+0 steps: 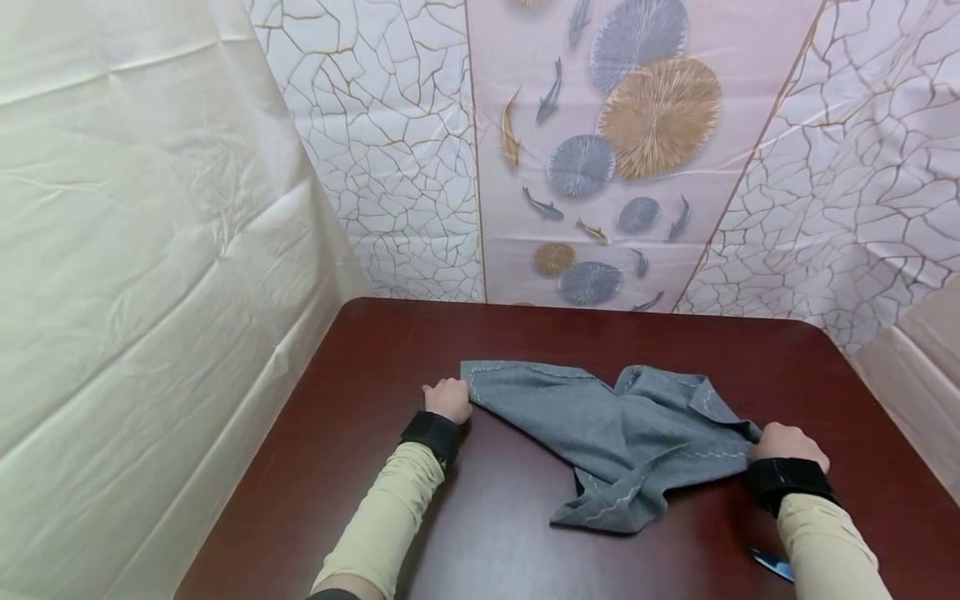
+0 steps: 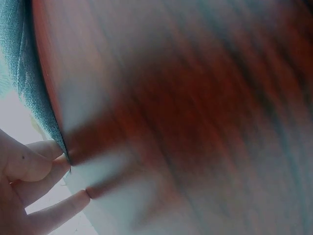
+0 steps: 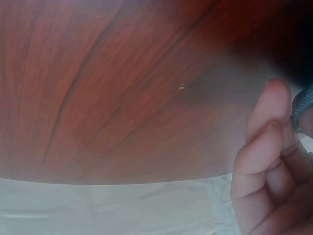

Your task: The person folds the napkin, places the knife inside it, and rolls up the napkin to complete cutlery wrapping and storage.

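Note:
A crumpled grey cloth (image 1: 622, 429) with light stitching along its edges lies across the dark red table, one corner flopped over toward the front. At its left end my left hand (image 1: 448, 401) pinches the edge. Close up in the left wrist view, the thumb and fingers (image 2: 34, 166) meet on the tip of the cloth (image 2: 29, 83), near the tabletop. The right end is held by my right hand (image 1: 791, 444). In the right wrist view, a bit of the cloth (image 3: 301, 110) shows at the frame's right edge, beside the curled fingers (image 3: 259, 161).
Near the right forearm lies a small shiny blue object (image 1: 772, 565), partly hidden by the sleeve. The brown-red table (image 1: 405, 329) has rounded far corners. Pale fabric (image 1: 150, 292) hangs at the left, and a patterned curtain (image 1: 405, 150) stands behind the table.

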Demonstrator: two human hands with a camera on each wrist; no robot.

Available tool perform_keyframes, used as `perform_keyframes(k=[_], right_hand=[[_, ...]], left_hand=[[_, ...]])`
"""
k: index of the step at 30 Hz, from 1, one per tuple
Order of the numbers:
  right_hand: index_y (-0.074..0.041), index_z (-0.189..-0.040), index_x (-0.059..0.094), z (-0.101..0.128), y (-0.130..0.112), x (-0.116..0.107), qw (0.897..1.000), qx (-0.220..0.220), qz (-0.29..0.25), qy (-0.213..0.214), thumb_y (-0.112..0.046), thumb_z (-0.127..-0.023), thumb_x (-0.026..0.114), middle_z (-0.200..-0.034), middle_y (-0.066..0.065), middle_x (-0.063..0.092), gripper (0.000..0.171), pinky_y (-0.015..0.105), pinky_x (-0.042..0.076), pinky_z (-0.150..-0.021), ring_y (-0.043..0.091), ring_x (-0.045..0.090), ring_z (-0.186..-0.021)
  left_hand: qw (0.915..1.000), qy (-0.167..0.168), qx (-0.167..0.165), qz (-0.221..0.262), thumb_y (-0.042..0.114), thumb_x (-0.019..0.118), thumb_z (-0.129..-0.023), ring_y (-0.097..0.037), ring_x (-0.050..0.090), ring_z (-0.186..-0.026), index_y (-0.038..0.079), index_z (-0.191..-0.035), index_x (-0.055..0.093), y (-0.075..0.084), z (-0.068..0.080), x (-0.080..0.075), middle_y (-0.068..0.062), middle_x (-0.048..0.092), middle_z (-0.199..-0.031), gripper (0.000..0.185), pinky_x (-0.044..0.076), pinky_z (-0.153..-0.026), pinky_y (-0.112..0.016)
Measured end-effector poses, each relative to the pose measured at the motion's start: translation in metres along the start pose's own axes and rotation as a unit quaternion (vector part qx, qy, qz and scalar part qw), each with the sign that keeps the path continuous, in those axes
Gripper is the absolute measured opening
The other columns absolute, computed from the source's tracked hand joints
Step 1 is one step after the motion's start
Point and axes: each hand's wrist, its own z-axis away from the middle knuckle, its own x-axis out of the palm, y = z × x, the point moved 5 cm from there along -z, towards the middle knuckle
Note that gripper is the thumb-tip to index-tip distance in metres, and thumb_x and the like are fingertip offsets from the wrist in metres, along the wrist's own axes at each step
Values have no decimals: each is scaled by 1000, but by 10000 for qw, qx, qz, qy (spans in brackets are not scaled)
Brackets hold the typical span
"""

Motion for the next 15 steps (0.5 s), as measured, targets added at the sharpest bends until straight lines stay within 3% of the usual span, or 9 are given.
perform_keyframes(k=[5, 15], right_hand=[[12, -86, 61, 4, 12, 2, 9999, 132, 103, -39, -11, -79, 53, -85, 38, 54, 25, 55, 42, -53, 47, 53, -69], [15, -89, 59, 3, 29, 8, 9993, 346, 135, -71, -12, -79, 53, -87, 40, 53, 30, 55, 42, -55, 48, 54, -69]], left_hand=[[9998, -25, -91, -151, 12, 62, -79, -29, 59, -91, 9, -86, 71, -3, 1, -1, -10, 66, -93, 12, 35, -85, -61], [9991, -148, -349, -171, 14, 60, -81, -30, 57, -94, 8, -96, 69, -16, -8, 0, -11, 64, -99, 18, 34, -84, -60]])
